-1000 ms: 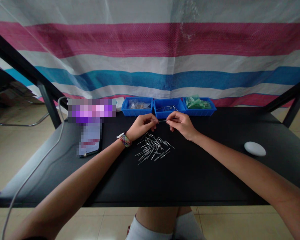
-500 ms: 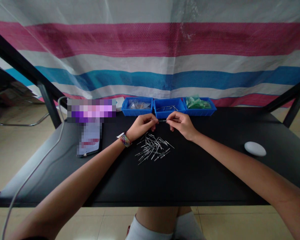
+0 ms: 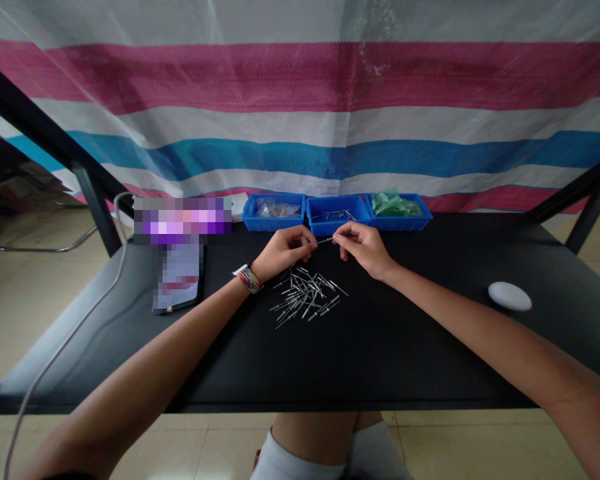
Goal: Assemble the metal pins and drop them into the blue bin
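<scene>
Between my two hands a thin silver pop rivet (image 3: 325, 241) is stretched out, slightly tilted. My left hand (image 3: 291, 246) pinches one end of it, and my right hand (image 3: 361, 246) pinches the other end between thumb and fingers. Below the hands a loose pile of pop rivets (image 3: 307, 293) lies on the black table (image 3: 405, 347). Just behind the hands stands the middle blue bin (image 3: 337, 227), with a few similar rivets inside.
A left blue bin (image 3: 273, 225) holds clear plastic bags; a right one (image 3: 405, 225) holds green bags (image 3: 395, 203). At left lie a phone (image 3: 180, 273) and a white cable (image 3: 75, 327). A white oval object (image 3: 510, 297) rests at right. Striped sheeting (image 3: 300, 127) hangs behind.
The rivet between my hands has tilted, its right end now a little higher. Both hands stay almost in place, and the pile looks the same.
</scene>
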`<state>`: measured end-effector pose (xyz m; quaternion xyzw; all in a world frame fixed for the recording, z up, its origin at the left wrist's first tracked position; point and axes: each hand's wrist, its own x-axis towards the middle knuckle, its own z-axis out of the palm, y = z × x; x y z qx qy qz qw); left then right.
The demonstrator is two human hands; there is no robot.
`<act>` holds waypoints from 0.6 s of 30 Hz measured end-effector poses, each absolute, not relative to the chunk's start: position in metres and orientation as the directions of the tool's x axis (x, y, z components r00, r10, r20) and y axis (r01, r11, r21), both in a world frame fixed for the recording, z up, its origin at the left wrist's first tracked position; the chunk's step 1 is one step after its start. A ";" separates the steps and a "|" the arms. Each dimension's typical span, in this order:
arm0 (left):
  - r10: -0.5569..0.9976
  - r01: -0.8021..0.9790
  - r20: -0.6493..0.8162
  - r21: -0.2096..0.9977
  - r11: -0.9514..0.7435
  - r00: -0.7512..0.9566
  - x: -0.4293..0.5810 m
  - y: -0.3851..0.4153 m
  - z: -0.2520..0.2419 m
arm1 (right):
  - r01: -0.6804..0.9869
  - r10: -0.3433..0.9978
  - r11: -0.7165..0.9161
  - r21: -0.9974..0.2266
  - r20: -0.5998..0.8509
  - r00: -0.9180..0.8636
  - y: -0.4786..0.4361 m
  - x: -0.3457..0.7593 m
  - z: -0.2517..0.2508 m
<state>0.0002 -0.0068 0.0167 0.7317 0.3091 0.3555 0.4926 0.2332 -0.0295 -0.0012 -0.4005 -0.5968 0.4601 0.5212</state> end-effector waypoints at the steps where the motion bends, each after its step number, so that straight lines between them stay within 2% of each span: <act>1: 0.801 0.100 0.222 0.939 -0.329 0.556 0.000 -0.006 0.016 | 0.000 0.958 0.255 -0.967 0.253 -0.139 -0.030 0.233 -0.001; 13: 0.790 0.095 0.251 0.927 -0.362 0.559 -0.001 -0.004 0.012 | -0.047 0.962 0.216 -0.975 0.220 -0.161 -0.030 0.233 0.003; 18: 0.803 0.081 0.226 0.943 -0.321 0.552 -0.001 -0.003 0.013 | -0.093 0.970 0.156 -0.983 0.170 -0.173 -0.028 0.234 0.009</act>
